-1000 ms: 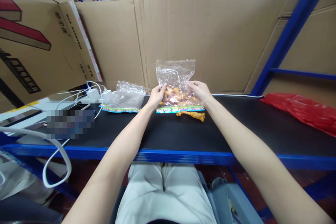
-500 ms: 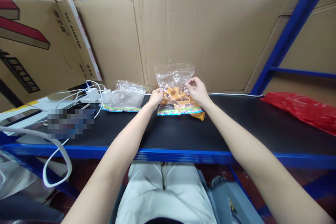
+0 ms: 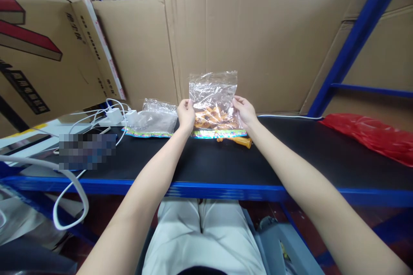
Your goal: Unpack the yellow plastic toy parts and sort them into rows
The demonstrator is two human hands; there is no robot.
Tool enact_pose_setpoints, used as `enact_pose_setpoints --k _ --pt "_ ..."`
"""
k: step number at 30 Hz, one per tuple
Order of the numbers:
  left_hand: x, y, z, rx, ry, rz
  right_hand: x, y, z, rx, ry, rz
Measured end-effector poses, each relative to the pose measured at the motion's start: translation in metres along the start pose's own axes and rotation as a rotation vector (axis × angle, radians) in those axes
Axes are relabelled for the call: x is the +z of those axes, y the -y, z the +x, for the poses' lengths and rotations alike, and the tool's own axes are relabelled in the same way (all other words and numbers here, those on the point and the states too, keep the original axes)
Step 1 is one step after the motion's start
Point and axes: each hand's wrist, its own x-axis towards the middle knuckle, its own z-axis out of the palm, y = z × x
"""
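My left hand [image 3: 186, 115] and right hand [image 3: 245, 111] pinch opposite sides of the clear bag [image 3: 213, 94] over the surface [image 3: 209, 163], presumably to hold it upright; orange pieces [image 3: 214, 117] lie low inside, its printed strip [image 3: 222, 133] partly covering an orange stick [image 3: 243, 142].

The place looks like a workshop or storeroom, with heavy-duty racking serving as a workbench. A flat black surface [image 3: 219, 167] is edged by a glossy blue metal beam [image 3: 226, 191], and a thick blue metal post [image 3: 358, 38] of the same frame stands at the right. Tall sheets of plain brown corrugated cardboard [image 3: 258, 43] wall off the back, their top edge ragged. At the left is a large brown cardboard carton [image 3: 71, 77] printed with red shapes and black characters. Below, a dark reddish floor [image 3: 272, 210] shows.
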Motion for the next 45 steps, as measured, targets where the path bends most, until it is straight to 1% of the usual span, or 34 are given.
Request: enact_pose_setpoints --k 6,8,10,14,16,18,21,24,27,30,31,33,36,37,38,40,42,45 --pt "-0.001 0.000 0.001 0.039 0.016 -0.008 0.000 -0.002 0.001 0.011 0.004 0.029" --pt "-0.002 -0.001 0.001 0.047 0.030 -0.016 0.000 -0.004 0.001 0.018 -0.015 0.026" --pt "-0.002 -0.004 -0.001 0.056 0.061 -0.019 -0.001 -0.005 0.000 0.022 -0.028 0.020" --pt "-0.005 -0.014 -0.007 0.095 0.150 -0.021 -0.004 -0.003 -0.001 0.065 0.034 -0.034" --pt "-0.007 -0.017 -0.009 0.108 0.192 -0.006 -0.005 -0.002 -0.001 0.069 0.038 -0.052" --pt "-0.009 -0.018 -0.009 0.129 0.213 0.024 -0.007 -0.002 0.000 0.057 0.002 -0.026" --pt "-0.011 -0.013 -0.007 0.138 0.172 0.069 -0.008 -0.003 0.002 0.032 -0.054 -0.009" --pt "-0.011 -0.008 -0.005 0.104 0.138 0.085 -0.009 -0.006 0.003 -0.048 -0.099 -0.099" --pt "-0.010 -0.006 -0.004 0.093 0.173 0.091 -0.010 -0.009 0.003 -0.142 -0.166 -0.189" --pt "-0.008 -0.006 -0.005 0.092 0.196 0.091 -0.011 -0.009 0.002 -0.160 -0.226 -0.225" --pt "-0.008 -0.006 -0.005 0.083 0.207 0.079 -0.012 -0.008 0.001 -0.152 -0.231 -0.224" --pt "-0.007 -0.007 -0.006 0.030 0.263 0.022 -0.012 -0.006 0.000 -0.128 -0.197 -0.212" --pt "-0.006 -0.009 -0.006 -0.139 0.385 -0.129 -0.012 -0.004 -0.002 -0.084 -0.080 -0.203" --pt "-0.006 -0.010 -0.006 -0.194 0.407 -0.177 -0.011 -0.004 -0.002 -0.072 -0.045 -0.209" --pt "-0.006 -0.010 -0.006 -0.239 0.411 -0.214 -0.009 -0.004 -0.003 -0.062 -0.018 -0.217" --pt "-0.006 -0.008 -0.003 -0.296 0.372 -0.257 -0.007 -0.006 -0.005 -0.055 0.013 -0.230" --pt "-0.007 -0.004 0.000 -0.323 0.319 -0.278 -0.005 -0.007 -0.006 -0.060 0.037 -0.242" --pt "-0.007 0.005 0.005 -0.337 0.296 -0.327 -0.006 -0.007 -0.006 -0.067 0.073 -0.261"
